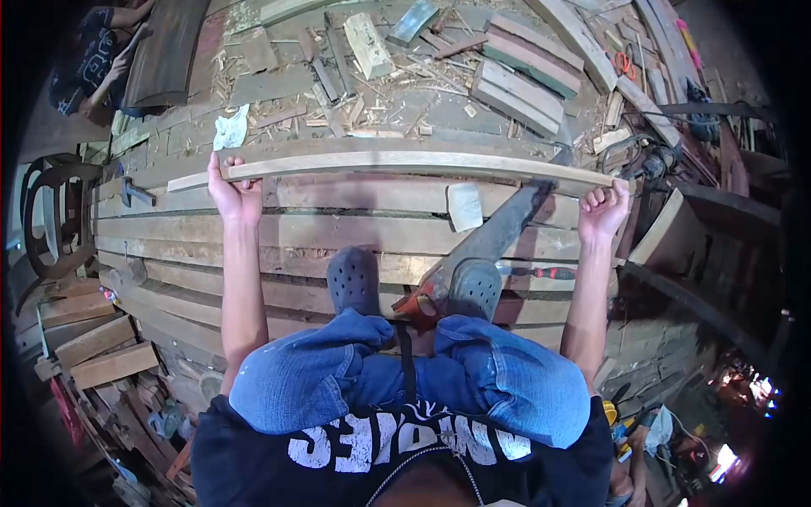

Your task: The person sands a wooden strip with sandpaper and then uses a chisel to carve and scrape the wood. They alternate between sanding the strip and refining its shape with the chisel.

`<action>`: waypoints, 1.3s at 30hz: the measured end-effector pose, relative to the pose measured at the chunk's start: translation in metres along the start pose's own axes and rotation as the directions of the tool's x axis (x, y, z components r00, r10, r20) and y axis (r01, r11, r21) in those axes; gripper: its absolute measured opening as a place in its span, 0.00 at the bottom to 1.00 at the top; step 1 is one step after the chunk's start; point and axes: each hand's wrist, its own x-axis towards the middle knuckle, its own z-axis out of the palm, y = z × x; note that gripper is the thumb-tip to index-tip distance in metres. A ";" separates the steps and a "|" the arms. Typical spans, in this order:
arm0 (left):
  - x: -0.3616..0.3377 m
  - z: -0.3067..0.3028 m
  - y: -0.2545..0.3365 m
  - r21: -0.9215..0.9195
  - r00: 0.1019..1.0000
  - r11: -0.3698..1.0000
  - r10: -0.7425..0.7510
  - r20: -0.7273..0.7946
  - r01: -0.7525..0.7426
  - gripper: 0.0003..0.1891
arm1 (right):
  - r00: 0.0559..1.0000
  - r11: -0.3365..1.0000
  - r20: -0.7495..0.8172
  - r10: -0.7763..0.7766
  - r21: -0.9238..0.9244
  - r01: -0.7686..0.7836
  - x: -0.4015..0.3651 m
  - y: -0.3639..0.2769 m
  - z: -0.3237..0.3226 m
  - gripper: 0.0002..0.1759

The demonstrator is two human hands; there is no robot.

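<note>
A long, thin wooden strip [380, 160] spans the view crosswise above the slatted wooden platform [338, 228]. Near its left end, my left hand [236, 190] is closed on it, with the index finger pointing up along its side. At the right end, my right hand [603, 211] grips the strip with curled fingers. Beneath the strip lies a handsaw [490, 232], its orange handle between my feet. A small pale block [464, 206] rests left of the saw blade. A chisel-like tool with a red and black handle [553, 273] lies left of my right forearm.
A hammer [137, 193] lies at the left. Wood offcuts [528, 76] and shavings cover the floor ahead. A power tool [657, 160] sits at the right. Stacked boards [114, 365] are at the lower left. Another person [84, 68] is at the upper left.
</note>
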 end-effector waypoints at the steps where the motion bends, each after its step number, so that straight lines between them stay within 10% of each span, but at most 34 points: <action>1: 0.002 -0.003 0.000 -0.012 0.999 1.000 -0.015 0.042 0.016 0.17 | 1.000 1.000 -0.016 -0.008 -0.001 0.008 0.000 0.000 -0.001 0.15; 9: 0.008 -0.007 -0.007 0.046 0.995 0.999 0.021 -0.099 -0.017 0.17 | 0.965 0.994 -0.237 -0.110 -0.004 0.112 0.012 -0.005 -0.009 0.12; 16: 0.032 -0.080 -0.060 0.487 0.902 0.870 0.270 -0.336 -0.079 0.16 | 0.946 0.983 -0.296 -0.130 -0.165 0.083 0.020 0.016 -0.049 0.15; 19: 0.059 -0.144 -0.100 0.626 0.790 0.701 0.575 -0.213 -0.342 0.23 | 0.933 0.976 -0.342 -0.108 -0.214 0.034 0.022 0.035 -0.067 0.13; 23: 0.043 -0.147 -0.093 0.923 0.703 0.378 0.675 -0.223 -0.070 0.25 | 0.931 0.958 -0.365 -0.025 -0.274 -0.082 0.016 0.054 -0.081 0.16; 26: 0.036 -0.154 -0.082 0.943 0.847 0.332 0.501 -0.178 0.002 0.26 | 0.966 0.964 -0.260 -0.007 -0.259 -0.063 0.039 0.066 -0.122 0.17; 32: 0.046 -0.156 -0.084 0.956 0.802 0.293 0.574 -0.165 -0.012 0.28 | 0.921 0.855 -0.318 0.223 -0.391 -0.342 0.033 0.068 -0.122 0.15; 36: 0.035 -0.141 -0.073 0.971 0.811 0.226 0.552 -0.197 0.082 0.29 | 0.919 0.788 -0.385 0.089 -0.536 -0.301 0.033 0.071 -0.131 0.14; 39: 0.042 -0.153 -0.076 0.965 0.821 0.261 0.545 -0.170 0.027 0.29 | 0.956 0.660 -0.170 -0.237 -0.750 0.031 0.037 0.067 -0.143 0.11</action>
